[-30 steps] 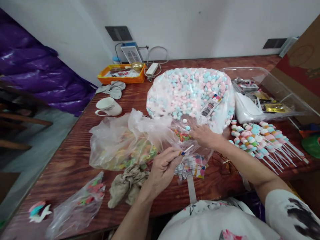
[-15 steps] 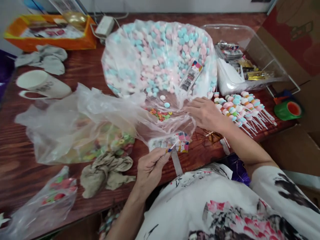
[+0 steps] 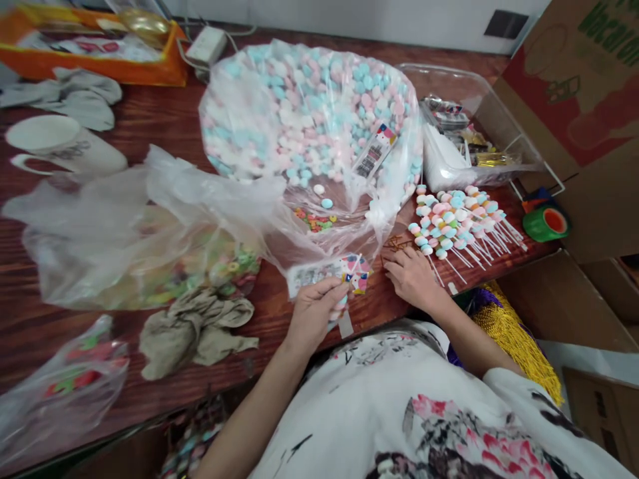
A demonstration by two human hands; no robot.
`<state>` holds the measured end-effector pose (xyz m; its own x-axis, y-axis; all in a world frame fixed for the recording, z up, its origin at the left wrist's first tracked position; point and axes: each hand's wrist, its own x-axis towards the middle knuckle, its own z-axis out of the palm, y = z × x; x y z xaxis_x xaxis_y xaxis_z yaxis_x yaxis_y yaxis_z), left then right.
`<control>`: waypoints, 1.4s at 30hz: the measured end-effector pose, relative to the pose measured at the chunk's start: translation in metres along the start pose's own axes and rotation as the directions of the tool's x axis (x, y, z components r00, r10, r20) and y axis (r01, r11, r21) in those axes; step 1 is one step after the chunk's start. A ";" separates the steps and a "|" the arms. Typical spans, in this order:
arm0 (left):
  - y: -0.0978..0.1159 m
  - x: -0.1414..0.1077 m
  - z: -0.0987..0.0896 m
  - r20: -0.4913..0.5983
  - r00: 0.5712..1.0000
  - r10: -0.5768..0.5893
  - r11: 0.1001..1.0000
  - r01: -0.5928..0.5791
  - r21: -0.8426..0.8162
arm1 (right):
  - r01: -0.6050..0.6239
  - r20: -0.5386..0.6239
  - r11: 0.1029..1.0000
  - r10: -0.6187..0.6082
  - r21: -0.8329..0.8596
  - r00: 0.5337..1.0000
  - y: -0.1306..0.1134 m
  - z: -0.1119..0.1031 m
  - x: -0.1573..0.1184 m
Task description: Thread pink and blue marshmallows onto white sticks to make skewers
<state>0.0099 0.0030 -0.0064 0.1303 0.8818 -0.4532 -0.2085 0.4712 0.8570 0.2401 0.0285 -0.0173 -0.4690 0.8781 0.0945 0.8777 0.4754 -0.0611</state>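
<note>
My left hand (image 3: pixel 315 311) is closed around a marshmallow skewer (image 3: pixel 341 305); pale marshmallows show below the fingers and a white stick above. Beneath and beside it lie printed plastic wrappers (image 3: pixel 319 271) at the lip of a clear bag. My right hand (image 3: pixel 412 278) rests low on the table with fingers apart, its tips by thin gold twist ties (image 3: pixel 398 243). Finished marshmallow skewers (image 3: pixel 462 216) lie in a pile just beyond it. A large clear bag of pink, white and blue marshmallows (image 3: pixel 309 100) spreads behind both hands, with colourful ring candies (image 3: pixel 315 219) near its mouth.
Left are a bag of ring candies (image 3: pixel 164 246), a crumpled cloth (image 3: pixel 197 329), a white mug (image 3: pixel 64 146) and an orange box (image 3: pixel 100 63). At right stand a clear plastic bin (image 3: pixel 479 100), a green tape roll (image 3: pixel 545 223) and a cardboard box (image 3: pixel 584 100). The table's front edge is close.
My right hand has left the clear bag's edge and come down toward the gold ties. My left hand has turned the stick upward, and marshmallows now show below its fingers. The view has shifted right.
</note>
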 end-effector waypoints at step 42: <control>-0.036 -0.035 -0.007 0.203 0.821 0.533 0.781 -0.570 0.256 | 0.317 -0.432 0.643 0.024 0.697 0.902 -0.105 -0.024 -0.023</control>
<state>0.0057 -0.0445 -0.0230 0.1930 0.9720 0.1342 0.0108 -0.1389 0.9903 0.1612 -0.0433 0.0103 -0.3596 0.7796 0.5128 0.3469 0.6219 -0.7021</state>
